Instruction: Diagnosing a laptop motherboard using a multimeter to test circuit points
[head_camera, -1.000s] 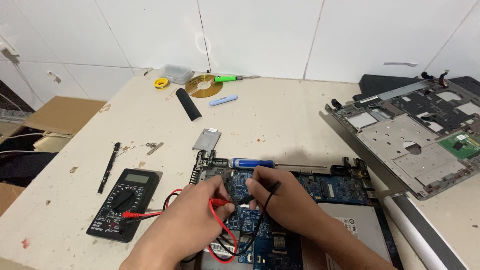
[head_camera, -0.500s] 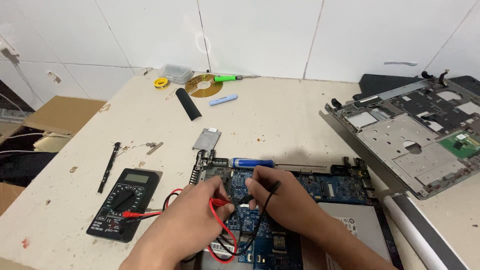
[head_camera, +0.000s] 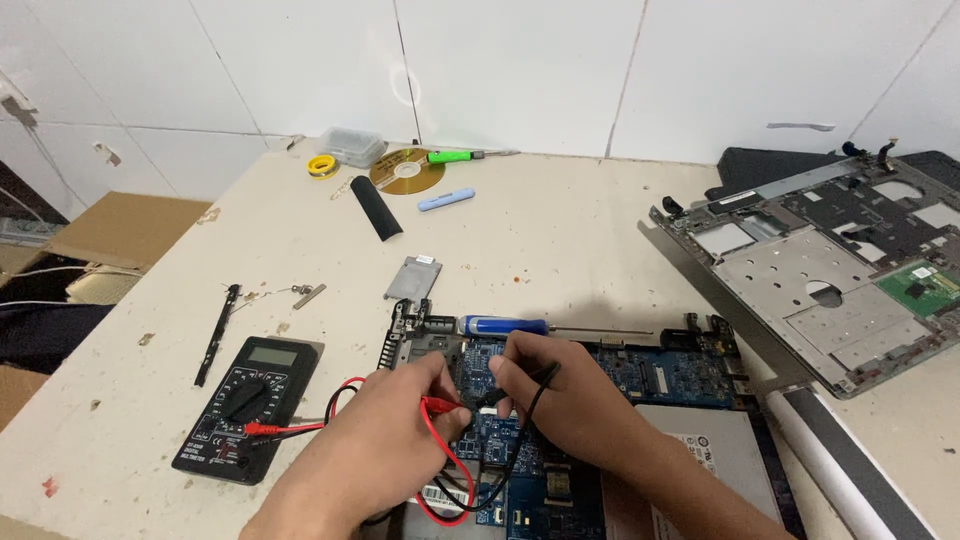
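A blue laptop motherboard (head_camera: 665, 375) lies in an opened laptop base at the near edge of the table. My left hand (head_camera: 385, 440) pinches a red test probe (head_camera: 440, 406) with its tip on the board. My right hand (head_camera: 570, 400) grips a black test probe (head_camera: 545, 376) just beside it, also touching the board. Red and black leads (head_camera: 300, 428) run left to a black multimeter (head_camera: 248, 405). A blue-handled screwdriver (head_camera: 505, 325) rests along the board's far edge.
A stripped laptop chassis (head_camera: 830, 270) sits at the right. At the back lie a gold disc (head_camera: 407, 171), green-handled tool (head_camera: 452, 156), yellow tape roll (head_camera: 322, 165), black cylinder (head_camera: 376, 208) and small metal plate (head_camera: 414, 278). A black strip (head_camera: 217, 333) lies left; cardboard box (head_camera: 120, 228) beyond the edge.
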